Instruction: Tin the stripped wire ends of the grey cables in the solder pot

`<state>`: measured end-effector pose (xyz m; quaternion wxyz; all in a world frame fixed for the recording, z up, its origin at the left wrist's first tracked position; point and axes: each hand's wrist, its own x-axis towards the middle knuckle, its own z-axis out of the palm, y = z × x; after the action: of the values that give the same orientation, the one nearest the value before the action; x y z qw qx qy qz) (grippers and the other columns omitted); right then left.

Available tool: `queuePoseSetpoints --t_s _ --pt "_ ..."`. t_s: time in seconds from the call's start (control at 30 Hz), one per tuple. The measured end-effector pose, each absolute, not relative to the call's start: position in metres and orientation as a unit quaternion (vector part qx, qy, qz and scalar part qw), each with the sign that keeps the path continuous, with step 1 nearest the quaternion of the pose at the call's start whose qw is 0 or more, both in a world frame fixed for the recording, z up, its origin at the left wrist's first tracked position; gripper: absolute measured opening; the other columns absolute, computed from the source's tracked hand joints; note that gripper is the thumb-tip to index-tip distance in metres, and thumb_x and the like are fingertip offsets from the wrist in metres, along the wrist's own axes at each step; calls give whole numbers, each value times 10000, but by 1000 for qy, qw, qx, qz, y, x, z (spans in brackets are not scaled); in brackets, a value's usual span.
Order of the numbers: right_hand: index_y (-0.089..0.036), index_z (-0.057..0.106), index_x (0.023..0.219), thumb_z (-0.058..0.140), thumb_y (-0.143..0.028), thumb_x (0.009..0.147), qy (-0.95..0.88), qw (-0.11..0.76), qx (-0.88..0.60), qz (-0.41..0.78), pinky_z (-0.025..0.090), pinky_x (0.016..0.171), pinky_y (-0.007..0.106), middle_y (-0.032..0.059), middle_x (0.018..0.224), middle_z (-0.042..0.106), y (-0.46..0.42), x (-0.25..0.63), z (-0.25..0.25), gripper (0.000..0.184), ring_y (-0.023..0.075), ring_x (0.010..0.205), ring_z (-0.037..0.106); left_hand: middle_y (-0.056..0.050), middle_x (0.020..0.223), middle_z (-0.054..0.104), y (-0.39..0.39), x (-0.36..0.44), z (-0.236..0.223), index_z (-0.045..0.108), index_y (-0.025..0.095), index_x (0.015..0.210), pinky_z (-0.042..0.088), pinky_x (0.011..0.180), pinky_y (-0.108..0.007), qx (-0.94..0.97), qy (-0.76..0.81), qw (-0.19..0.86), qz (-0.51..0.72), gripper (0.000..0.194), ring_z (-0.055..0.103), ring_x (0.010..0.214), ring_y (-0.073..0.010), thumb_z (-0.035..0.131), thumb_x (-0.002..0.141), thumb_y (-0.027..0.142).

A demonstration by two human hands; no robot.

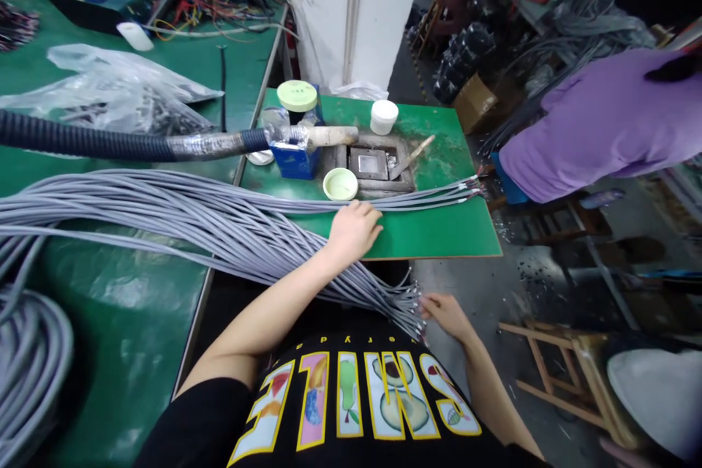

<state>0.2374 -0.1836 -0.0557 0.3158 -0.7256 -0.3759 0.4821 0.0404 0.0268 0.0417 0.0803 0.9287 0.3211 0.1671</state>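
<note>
A long bundle of grey cables (164, 208) runs from the left across the gap between two green tables. My left hand (355, 234) has its fingers curled over a few cables lying on the small table; their stripped ends point right. Below it, the rest of the bundle slopes down past the table's front edge, in front of my body. At those lower cable ends (409, 303), my right hand (447, 314) is closed in a pinch on a grey cable's end. The fingertips there are small and partly blurred.
A solder pot (370, 163) with a scraper (414, 156) is set in the small table (439, 230). Around it are a green tub (340, 184), a white jar (384, 117) and an extraction hose (208, 145). A person in purple (603, 117) and a wooden stool (570, 373) are at right.
</note>
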Motion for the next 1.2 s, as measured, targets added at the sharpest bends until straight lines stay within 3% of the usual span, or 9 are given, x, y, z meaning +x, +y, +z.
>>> queuePoseSetpoints --t_s 0.2,0.33,0.47,0.63,0.73,0.87,1.03,1.2 --pt "-121 643 878 648 -460 755 -385 389 -525 652 503 529 242 25 666 674 -136 187 -24 361 136 536 652 -146 986 601 50 61 40 612 122 981 373 754 -401 925 363 -12 115 183 516 986 -314 568 833 220" --pt "-160 579 1081 649 -464 767 -288 512 -444 676 491 459 240 55 850 701 -108 172 -17 442 118 481 625 -128 917 610 43 57 37 641 138 932 373 731 -378 935 336 -14 114 162 531 937 -292 540 837 221" --pt "-209 513 1143 575 -473 816 -197 641 -426 608 502 480 252 62 975 695 -86 180 -8 425 111 531 613 -100 859 621 22 35 44 670 166 905 370 697 -361 942 286 4 173 199 532 867 -255 489 874 242" --pt "-218 552 1057 486 -490 866 -171 778 -477 370 369 406 186 -19 704 649 -91 212 17 339 55 411 455 -62 768 604 -4 -5 48 678 180 847 372 674 -323 958 223 83 159 220 513 768 -203 482 893 267" --pt "-176 624 967 482 -465 885 -325 695 -542 344 274 359 188 -30 529 584 -107 208 31 333 54 351 381 -50 794 624 -11 -18 42 683 181 864 404 718 -313 940 209 236 127 187 535 774 -183 554 868 317" --pt "-158 679 904 498 -364 897 -511 506 -597 356 369 431 199 -30 485 566 -120 178 43 274 76 404 469 -45 812 640 -18 -16 41 689 162 962 448 694 -269 805 246 502 197 270 566 739 -145 636 817 384" --pt "-169 693 900 504 -278 886 -600 455 -572 325 405 456 186 -34 498 583 -118 156 48 219 76 411 504 -44 780 674 -22 -5 46 710 134 871 473 690 -253 608 275 682 299 266 596 703 -131 710 748 370" --pt "-170 697 879 504 -246 877 -630 433 -566 310 406 450 169 -35 496 590 -117 153 51 208 70 403 510 -23 685 674 -22 -1 46 686 134 731 485 643 -228 473 296 751 353 231 599 632 -114 783 655 329"
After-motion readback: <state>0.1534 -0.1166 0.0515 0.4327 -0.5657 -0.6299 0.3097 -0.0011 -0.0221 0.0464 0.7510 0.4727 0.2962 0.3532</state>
